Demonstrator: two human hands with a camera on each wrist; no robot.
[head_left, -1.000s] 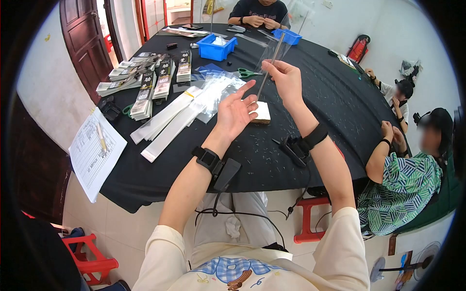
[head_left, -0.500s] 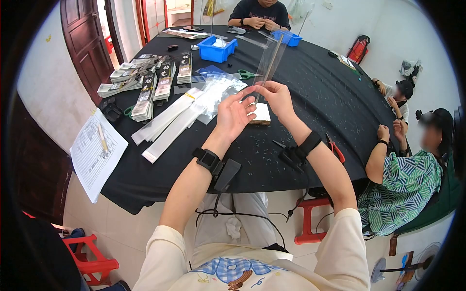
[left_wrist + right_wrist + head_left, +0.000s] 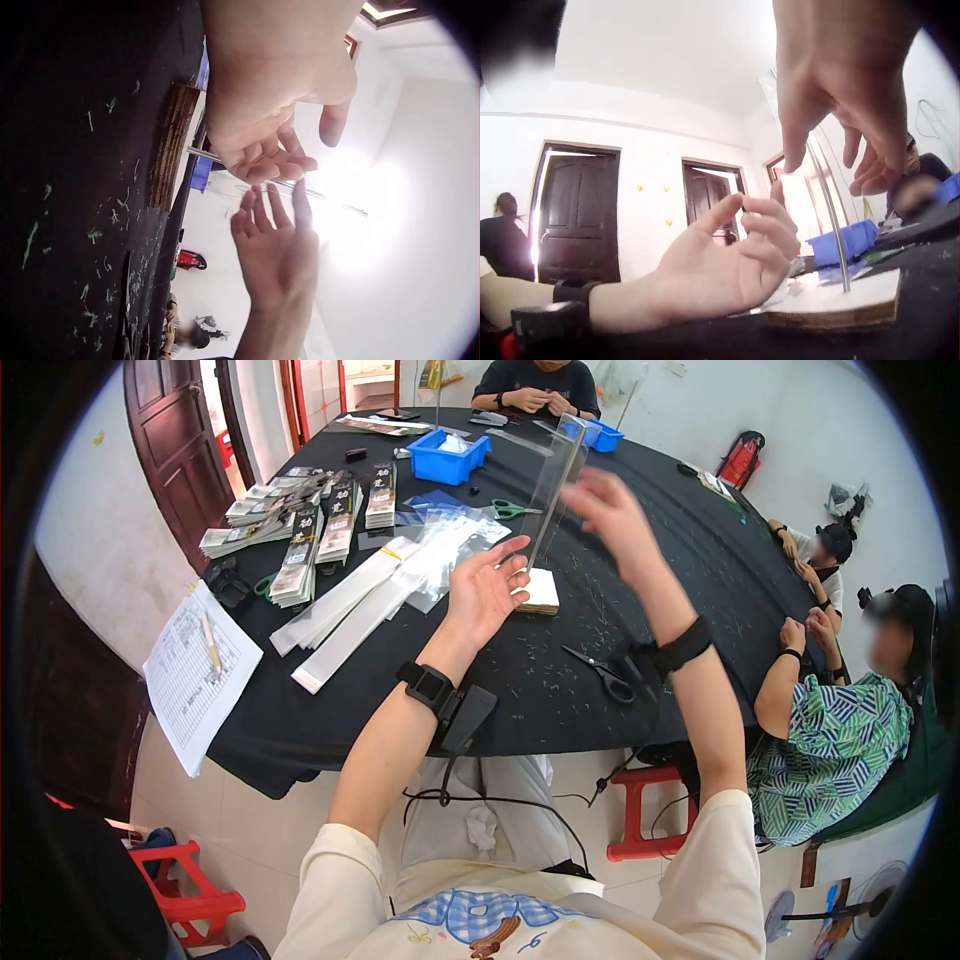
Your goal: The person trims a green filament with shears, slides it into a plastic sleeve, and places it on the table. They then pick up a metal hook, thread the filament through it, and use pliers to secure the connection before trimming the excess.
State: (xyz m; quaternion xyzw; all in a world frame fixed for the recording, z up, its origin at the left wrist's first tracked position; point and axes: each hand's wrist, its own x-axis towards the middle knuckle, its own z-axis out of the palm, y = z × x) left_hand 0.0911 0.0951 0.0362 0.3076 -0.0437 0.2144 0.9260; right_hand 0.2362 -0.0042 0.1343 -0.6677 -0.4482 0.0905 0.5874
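A thin metal rod stands upright on a wooden block with a white top. Around the rod, in the head view, is a tall clear plastic sleeve. My left hand is palm up beside the rod, fingers loosely bent, with nothing visibly gripped; whether a fingertip touches the sleeve I cannot tell. Blurred and apart from the rod, my right hand is to its right, fingers spread and holding nothing. The left wrist view shows the right hand beyond the left fingers.
Left of the block lie clear plastic sleeves, a banded white bundle and printed packets. Black-handled scissors lie near my right forearm, green-handled ones behind. A blue bin stands farther back. Other people sit around the table.
My right hand came down along the sleeve to near the left fingertips, then moved away up and right, letting go. The left hand barely moved. The black-handled scissors are now more visible.
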